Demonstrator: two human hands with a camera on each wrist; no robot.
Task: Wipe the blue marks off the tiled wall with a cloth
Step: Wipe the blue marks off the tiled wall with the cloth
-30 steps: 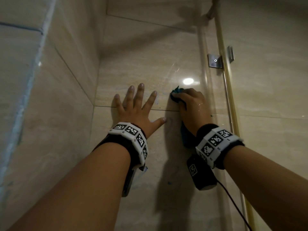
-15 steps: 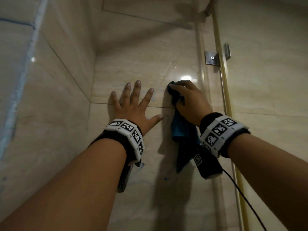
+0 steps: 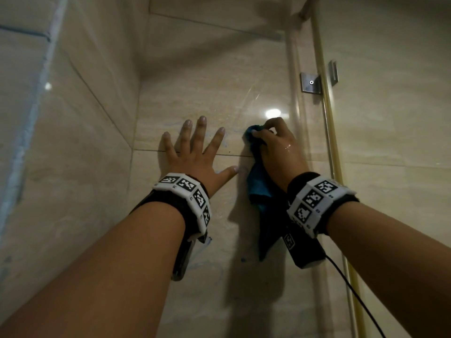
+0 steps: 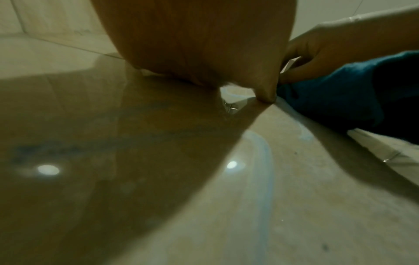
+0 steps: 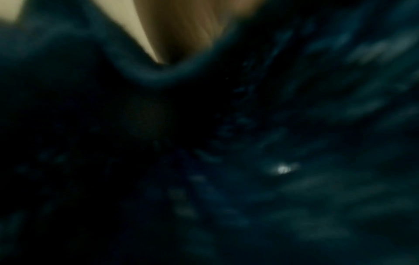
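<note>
Blue marks (image 3: 225, 142) are faint on the beige tiled wall (image 3: 219, 76), and judging by what shows, the wiping is partly done rather than finished. The right hand (image 3: 278, 152) has its fingers curled round a bunched teal cloth (image 3: 258, 186), pressing the wad against the wall just above the horizontal grout line, to the right of the left hand (image 3: 195, 157); the rest of the cloth hangs down below the wrist. The left hand lies flat on the wall with fingers spread and straight, holding nothing, apparently bracing. Between its fingertips and the cloth a pale blue smear remains on the upper tile, and there is a small dark speck near the grout line. Lower down, on the near tile, a blue dot (image 3: 242, 259) and a short blue streak (image 3: 208, 240) beside the left wristband look untouched. The left wrist view shows a curved, washed-out blue streak (image 4: 264, 161) on the glossy tile near the thumb, with the cloth (image 4: 335, 100) just beside it (so the pigment seems to be thinning, not gone). The right wrist view is filled by dark blurred cloth (image 5: 294, 143) and tells little. On the right stand a glass panel with a metal bracket (image 3: 310, 82) and a brass-coloured strip. What seems left: the smear by the fingers, then the lower marks.
</note>
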